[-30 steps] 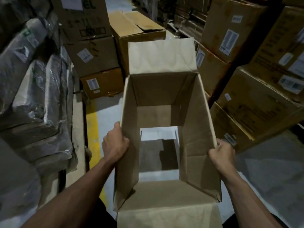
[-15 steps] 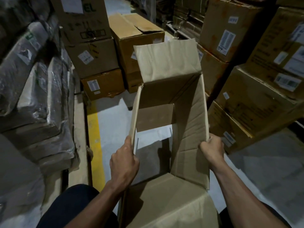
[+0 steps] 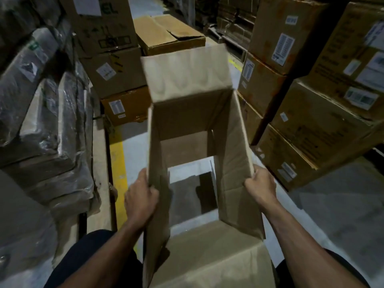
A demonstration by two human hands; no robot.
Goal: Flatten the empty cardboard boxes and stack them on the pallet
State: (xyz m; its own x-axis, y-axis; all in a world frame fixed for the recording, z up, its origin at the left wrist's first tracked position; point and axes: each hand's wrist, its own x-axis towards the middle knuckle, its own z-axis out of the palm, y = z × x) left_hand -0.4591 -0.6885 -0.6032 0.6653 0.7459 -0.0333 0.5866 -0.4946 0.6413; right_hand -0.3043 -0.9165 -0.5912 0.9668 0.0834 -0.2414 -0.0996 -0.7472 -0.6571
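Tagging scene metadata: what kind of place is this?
Likely a warehouse aisle: stacked labelled cartons on the right, shrink-wrapped goods on the left, and a yellow floor line.

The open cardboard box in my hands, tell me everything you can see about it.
The cardboard box is plain brown corrugated board, unprinted and creased. Both ends are open: the pale floor shows straight through it. One flap stands up at the far end, with faint rounded dents, and another spreads out at the near end. It is held upright off the floor, not yet flattened. The left hand grips its left wall edge and the right hand grips its right wall edge.
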